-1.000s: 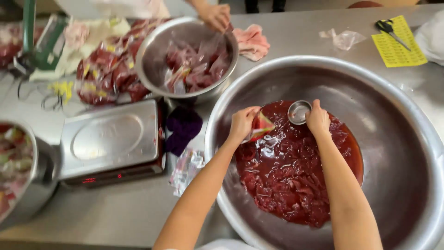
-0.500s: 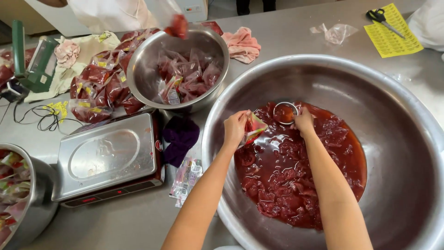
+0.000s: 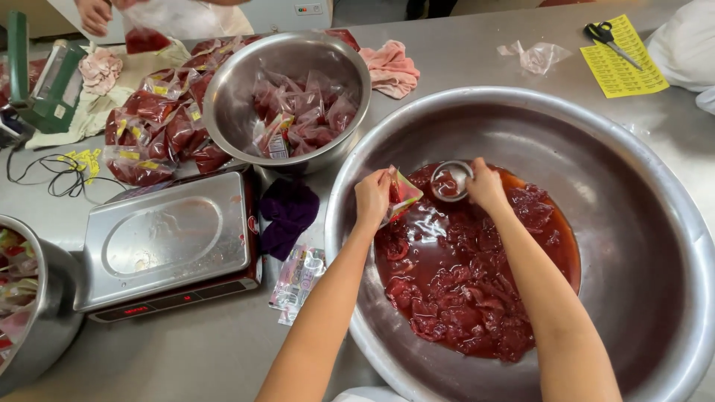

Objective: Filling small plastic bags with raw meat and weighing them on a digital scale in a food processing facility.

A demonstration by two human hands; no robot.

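In the right half of the frame stands a very large round steel basin (image 3: 655, 223) with dark red pieces of meat in red liquid (image 3: 477, 290) at its bottom. Both hands of the person work over it. The left hand (image 3: 372, 199) is closed around the mouth of a small clear plastic bag with a coloured label (image 3: 404, 195), holding it open just above the liquid. The right hand (image 3: 485, 186) grips a small round metal cup (image 3: 450, 180), which has red liquid inside and sits just beside the bag.

I judge this as the filling step: the cup must tip into the bag without spilling over its edge.

Compared with half a second ago, the cup is a little nearer to the bag, and the hands are almost in the same place. In the upper left, another person's hand (image 3: 94, 13) with a filled bag (image 3: 145, 39) now shows beyond the smaller steel bowl of packed bags (image 3: 223, 97).
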